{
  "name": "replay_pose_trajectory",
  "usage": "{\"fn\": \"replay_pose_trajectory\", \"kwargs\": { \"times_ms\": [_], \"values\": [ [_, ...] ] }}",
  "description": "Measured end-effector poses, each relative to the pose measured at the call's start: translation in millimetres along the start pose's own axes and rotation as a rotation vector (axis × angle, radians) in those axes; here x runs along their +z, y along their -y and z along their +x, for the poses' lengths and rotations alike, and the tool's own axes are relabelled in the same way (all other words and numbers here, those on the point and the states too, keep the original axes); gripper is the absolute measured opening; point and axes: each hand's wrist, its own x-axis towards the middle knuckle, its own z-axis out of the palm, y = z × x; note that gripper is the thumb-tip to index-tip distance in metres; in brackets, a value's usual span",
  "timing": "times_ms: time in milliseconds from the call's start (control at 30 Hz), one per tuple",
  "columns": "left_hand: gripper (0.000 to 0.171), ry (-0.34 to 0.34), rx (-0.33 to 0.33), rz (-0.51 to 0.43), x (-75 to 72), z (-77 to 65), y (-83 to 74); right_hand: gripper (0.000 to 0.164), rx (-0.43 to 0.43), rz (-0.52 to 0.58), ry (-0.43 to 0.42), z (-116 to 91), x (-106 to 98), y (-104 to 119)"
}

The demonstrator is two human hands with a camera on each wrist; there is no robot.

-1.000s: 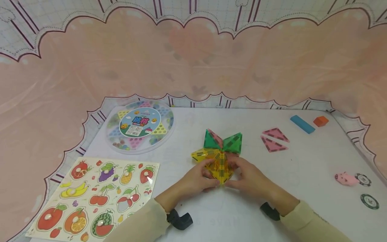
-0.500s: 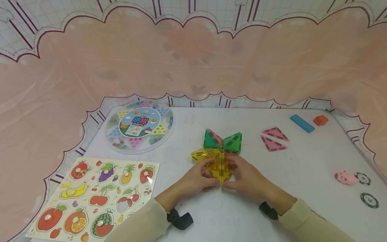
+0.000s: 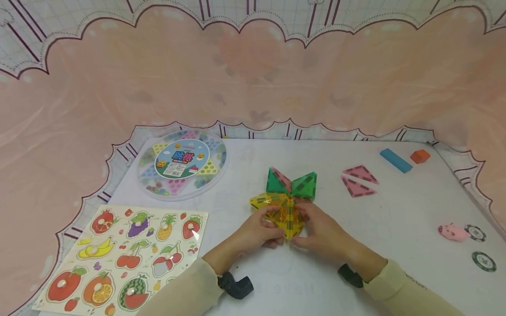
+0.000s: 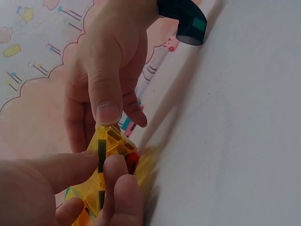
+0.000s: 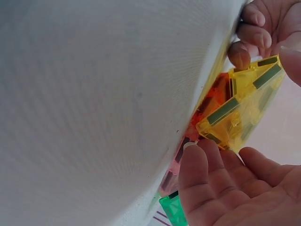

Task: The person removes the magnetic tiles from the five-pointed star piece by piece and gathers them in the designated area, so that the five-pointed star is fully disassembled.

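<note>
In the head view a figure of see-through magnetic tiles lies mid-table, with yellow tiles [image 3: 286,215] at the near end. Green tiles [image 3: 304,186] fan out behind, and a pink tile [image 3: 281,179] stands between them. My left hand [image 3: 257,230] pinches the yellow part at its near left side, thumb and fingertips on the edge. From the other side my right hand [image 3: 324,230] holds the same part, its thumb at the near corner and its fingers along the right side. In the right wrist view a red-orange tile [image 5: 216,96] shows beneath the yellow ones.
Two pink triangle tiles [image 3: 359,181] lie right of the figure. Further off are a blue block [image 3: 396,160] and an orange block [image 3: 420,156]. A pink pig [image 3: 452,232] and round chips [image 3: 484,261] lie at right. A fruit puzzle board [image 3: 148,259] and a round game box [image 3: 215,182] stand left.
My left thumb and fingertips have shifted a little at the near corner, with more fingers showing below. The right hand has moved slightly left. The tile figure stays in place.
</note>
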Motion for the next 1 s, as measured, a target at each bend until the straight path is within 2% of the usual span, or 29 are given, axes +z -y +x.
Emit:
{"fn": "replay_pose_trajectory", "kwargs": {
  "times_ms": [267,700,900,1000],
  "values": [
    [0.06,-0.019,-0.015,-0.019,4.4,-2.4,-5.6,0.077,0.007,-0.037,-0.005,-1.0,0.5,1.3],
    [0.06,-0.017,-0.005,-0.045,2.1,0.3,-0.3,0.07,0.029,0.003,0.016,-3.1,-2.2,0.6],
    [0.057,-0.017,-0.013,-0.037,5.9,-10.3,-14.5,0.067,0.043,0.028,0.025,-5.8,-5.7,1.1],
    [0.058,-0.016,-0.017,-0.038,5.2,-8.4,-12.8,0.065,0.053,0.044,0.021,-8.1,-8.1,0.5]
  ]
}}
